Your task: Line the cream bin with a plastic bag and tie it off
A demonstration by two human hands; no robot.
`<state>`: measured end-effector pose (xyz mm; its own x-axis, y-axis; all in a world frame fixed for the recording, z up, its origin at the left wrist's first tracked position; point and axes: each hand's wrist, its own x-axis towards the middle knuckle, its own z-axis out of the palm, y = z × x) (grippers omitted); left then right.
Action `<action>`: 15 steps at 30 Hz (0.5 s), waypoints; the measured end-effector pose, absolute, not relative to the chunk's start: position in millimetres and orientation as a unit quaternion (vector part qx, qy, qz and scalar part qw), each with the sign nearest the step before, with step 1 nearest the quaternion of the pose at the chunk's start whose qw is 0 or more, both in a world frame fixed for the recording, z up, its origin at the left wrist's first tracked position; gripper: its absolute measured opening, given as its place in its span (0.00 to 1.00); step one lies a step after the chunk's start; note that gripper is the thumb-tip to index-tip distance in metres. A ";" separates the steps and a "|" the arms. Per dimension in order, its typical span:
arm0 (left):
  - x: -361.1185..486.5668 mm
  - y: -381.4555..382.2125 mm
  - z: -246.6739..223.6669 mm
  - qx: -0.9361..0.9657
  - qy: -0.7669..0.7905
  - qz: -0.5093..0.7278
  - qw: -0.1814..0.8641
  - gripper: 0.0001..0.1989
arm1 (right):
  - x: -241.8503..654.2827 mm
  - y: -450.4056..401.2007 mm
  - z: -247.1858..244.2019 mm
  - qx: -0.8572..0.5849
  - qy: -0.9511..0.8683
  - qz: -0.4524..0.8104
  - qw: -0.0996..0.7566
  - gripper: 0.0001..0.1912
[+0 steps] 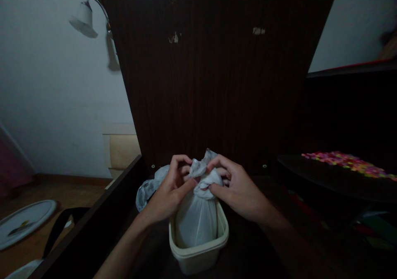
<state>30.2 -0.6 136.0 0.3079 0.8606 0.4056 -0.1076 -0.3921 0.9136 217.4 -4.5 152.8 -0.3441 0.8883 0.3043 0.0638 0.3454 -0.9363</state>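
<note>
A white plastic bag [197, 221], bulging and gathered at its top, sits inside a cream plastic tub [201, 254] with rounded corners. My left hand [175, 183] pinches the twisted neck of the bag from the left, fingers curled. From the other side my right hand [234, 183] grips the knotted folds between thumb and fingers. A loose end of the bag sticks up between the two hands. Behind my left hand lies another crumpled, thin whitish plastic bag [145, 192]. What the white bag contains is hidden.
A dark wooden panel [211, 84] rises right behind the tub, and a low dark board [102, 212] runs along the left. On the right, a dark shelf [335, 175] bears many small colourful pieces [347, 163]. A wall lamp [83, 20] hangs upper left; a whitish round lid-like object [27, 221] is lower left.
</note>
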 end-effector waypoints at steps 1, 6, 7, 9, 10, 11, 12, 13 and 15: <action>30.0 0.4 136.5 0.663 0.295 0.519 0.451 0.16 | 218.3 -3.6 151.3 -0.354 -0.683 0.443 0.461 0.15; 30.8 5.7 143.2 0.728 0.344 0.458 0.376 0.05 | 219.2 -3.8 146.8 -0.336 -0.723 0.396 0.456 0.13; 31.4 6.6 144.2 0.732 0.347 0.452 0.374 0.06 | 219.2 -4.5 146.5 -0.334 -0.732 0.385 0.452 0.13; 32.6 8.2 144.7 0.721 0.364 0.456 0.373 0.09 | 219.4 -6.0 146.7 -0.332 -0.745 0.372 0.444 0.14; 33.2 8.8 144.2 0.712 0.382 0.457 0.371 0.11 | 219.6 -6.6 147.1 -0.332 -0.748 0.369 0.441 0.14; 33.5 9.3 143.5 0.702 0.404 0.457 0.368 0.13 | 219.9 -7.2 147.7 -0.332 -0.750 0.366 0.439 0.14; 33.6 9.5 142.8 0.693 0.425 0.455 0.364 0.15 | 220.2 -7.7 148.3 -0.330 -0.752 0.363 0.441 0.15; 33.5 9.3 142.4 0.686 0.444 0.451 0.358 0.17 | 220.5 -8.2 149.0 -0.327 -0.752 0.357 0.447 0.15; 32.5 7.9 143.5 0.690 0.459 0.441 0.345 0.19 | 220.7 -9.3 150.1 -0.321 -0.753 0.350 0.456 0.15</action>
<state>32.5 7.9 143.5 0.1905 0.9372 0.2922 0.3287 -0.3414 0.8806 220.7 -9.3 150.1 -0.3777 0.8026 0.4616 0.1647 0.5488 -0.8196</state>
